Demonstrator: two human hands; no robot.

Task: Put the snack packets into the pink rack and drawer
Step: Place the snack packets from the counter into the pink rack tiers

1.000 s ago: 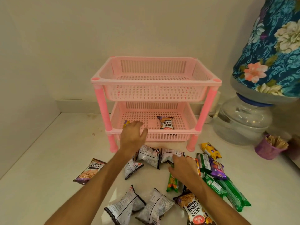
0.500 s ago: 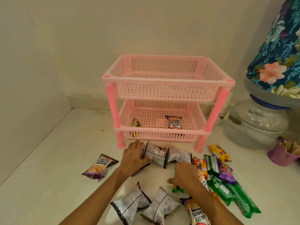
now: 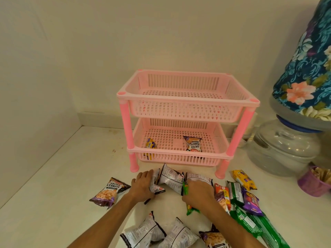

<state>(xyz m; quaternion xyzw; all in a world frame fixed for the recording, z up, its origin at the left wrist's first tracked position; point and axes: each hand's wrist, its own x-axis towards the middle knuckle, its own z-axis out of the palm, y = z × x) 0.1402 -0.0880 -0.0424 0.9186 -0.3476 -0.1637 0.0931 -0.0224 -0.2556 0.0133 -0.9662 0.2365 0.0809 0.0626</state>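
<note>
A pink two-tier rack [image 3: 186, 100] stands on the white counter. Its lower basket holds a yellow packet [image 3: 150, 145] at the left and a salted peanuts packet [image 3: 193, 144] at the right; the upper basket holds nothing. My left hand [image 3: 143, 186] closes on a silver-backed packet [image 3: 156, 185] in front of the rack. My right hand [image 3: 198, 193] grips a small green packet [image 3: 185, 188]. Two more silver packets, one [image 3: 171, 178] and another [image 3: 198, 177], lie between and beyond my hands.
A peanuts packet [image 3: 109, 193] lies at the left. Two silver packets [image 3: 143, 233] lie near the front edge. Several biscuit packs [image 3: 245, 197] are piled at the right. A covered water dispenser [image 3: 290, 140] and a purple cup [image 3: 315, 181] stand at the right.
My left hand came back out of the lower basket, leaving the yellow packet there, and dropped onto a silver packet. My right hand closed on the green packet. The view shifted left.
</note>
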